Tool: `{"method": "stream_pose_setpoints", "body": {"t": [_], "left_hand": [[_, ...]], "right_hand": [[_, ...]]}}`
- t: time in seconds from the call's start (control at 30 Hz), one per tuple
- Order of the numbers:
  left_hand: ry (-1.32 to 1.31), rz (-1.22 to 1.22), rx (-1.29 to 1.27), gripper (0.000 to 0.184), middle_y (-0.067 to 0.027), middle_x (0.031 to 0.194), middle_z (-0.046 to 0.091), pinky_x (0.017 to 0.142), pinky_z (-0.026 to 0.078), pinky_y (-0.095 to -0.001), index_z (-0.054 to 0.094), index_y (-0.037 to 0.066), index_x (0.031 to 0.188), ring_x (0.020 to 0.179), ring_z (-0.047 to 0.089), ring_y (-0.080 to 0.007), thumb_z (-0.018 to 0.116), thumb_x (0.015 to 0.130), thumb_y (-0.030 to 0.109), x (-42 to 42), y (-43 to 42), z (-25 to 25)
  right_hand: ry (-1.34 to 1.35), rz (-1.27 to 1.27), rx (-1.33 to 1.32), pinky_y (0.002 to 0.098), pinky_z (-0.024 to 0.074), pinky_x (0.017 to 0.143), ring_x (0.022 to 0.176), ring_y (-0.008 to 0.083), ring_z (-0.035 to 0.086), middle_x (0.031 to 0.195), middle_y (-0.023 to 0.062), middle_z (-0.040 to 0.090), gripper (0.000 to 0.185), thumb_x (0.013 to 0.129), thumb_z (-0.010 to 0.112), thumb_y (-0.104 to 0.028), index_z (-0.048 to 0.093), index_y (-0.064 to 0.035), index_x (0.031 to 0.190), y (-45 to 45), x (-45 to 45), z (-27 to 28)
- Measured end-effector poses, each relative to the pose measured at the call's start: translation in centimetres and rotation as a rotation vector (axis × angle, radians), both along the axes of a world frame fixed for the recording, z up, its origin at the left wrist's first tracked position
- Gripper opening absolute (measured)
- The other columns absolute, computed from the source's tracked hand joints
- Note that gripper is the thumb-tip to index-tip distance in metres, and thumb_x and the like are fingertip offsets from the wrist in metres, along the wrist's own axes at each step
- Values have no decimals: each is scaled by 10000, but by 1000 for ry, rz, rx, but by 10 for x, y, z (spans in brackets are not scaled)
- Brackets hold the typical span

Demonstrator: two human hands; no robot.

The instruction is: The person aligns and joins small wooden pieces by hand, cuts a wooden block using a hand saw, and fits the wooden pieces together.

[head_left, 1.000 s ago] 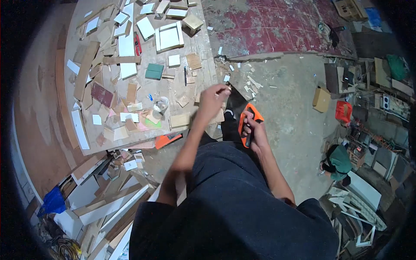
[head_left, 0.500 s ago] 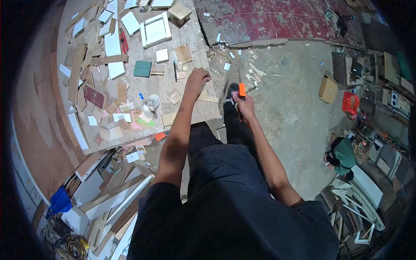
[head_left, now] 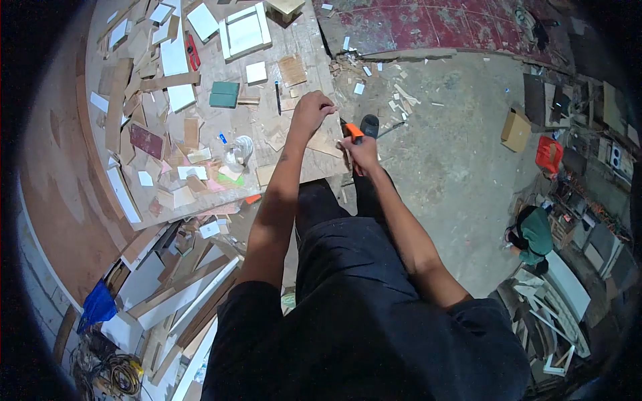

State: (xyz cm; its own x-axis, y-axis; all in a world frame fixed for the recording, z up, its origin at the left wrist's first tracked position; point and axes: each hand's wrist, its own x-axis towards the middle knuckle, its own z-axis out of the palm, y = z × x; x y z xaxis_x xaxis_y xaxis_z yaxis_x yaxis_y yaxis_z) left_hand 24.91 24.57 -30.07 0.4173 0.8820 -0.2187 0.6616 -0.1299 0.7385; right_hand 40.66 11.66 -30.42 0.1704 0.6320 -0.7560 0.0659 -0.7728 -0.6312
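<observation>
My right hand [head_left: 364, 155] is wrapped round the handle of an orange and black saw [head_left: 354, 131], just off the right edge of the worktable [head_left: 261, 150]. My left hand [head_left: 312, 115] is over that edge with its fingers curled together; what they hold, if anything, is too small to name. Near my left hand lie a black pencil-like stick [head_left: 278, 97] and a tan wood square [head_left: 292, 69]. A green block [head_left: 224, 94], a white square [head_left: 256, 73] and a white framed piece [head_left: 245, 33] rest farther off on the tabletop.
Wood offcuts and a red tool [head_left: 192, 53] cover the table's left part. Long boards [head_left: 194, 301] are piled below it. My shoe [head_left: 369, 125] is on the floor by scraps. At the right are a cardboard box [head_left: 516, 131], a red crate [head_left: 548, 156] and a person in green [head_left: 535, 234].
My right hand has brought the saw left to the table edge, its handle now turned. My left hand has moved left and up a little. The view has shifted slightly.
</observation>
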Motion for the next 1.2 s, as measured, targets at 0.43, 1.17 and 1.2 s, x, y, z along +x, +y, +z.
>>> {"method": "stream_pose_setpoints", "body": {"t": [0.43, 1.17, 1.2], "left_hand": [[-80, 179, 166, 129, -97, 827, 582, 761, 456, -360, 722, 69, 842, 839, 537, -283, 679, 736, 129, 16, -40, -12], [-53, 221, -71, 102, -143, 790, 631, 774, 481, -387, 733, 83, 770, 799, 602, -309, 726, 676, 122, 11, -23, -10], [-46, 228, -91, 98, -143, 796, 632, 776, 481, -389, 732, 81, 771, 798, 599, -313, 722, 682, 121, 11, -22, -9]], "right_hand": [[-34, -266, 136, 252, 309, 389, 401, 75, 410, 521, -26, 472, 277, 787, 732, -233, 537, -77, 669, 8, 36, 20], [62, -145, 294, 240, 325, 376, 403, 66, 433, 523, -18, 475, 251, 772, 628, -40, 438, -79, 612, 14, 3, 102], [92, -169, 281, 239, 326, 375, 399, 66, 431, 523, -20, 476, 255, 772, 629, -41, 436, -82, 610, 14, 2, 106]]}}
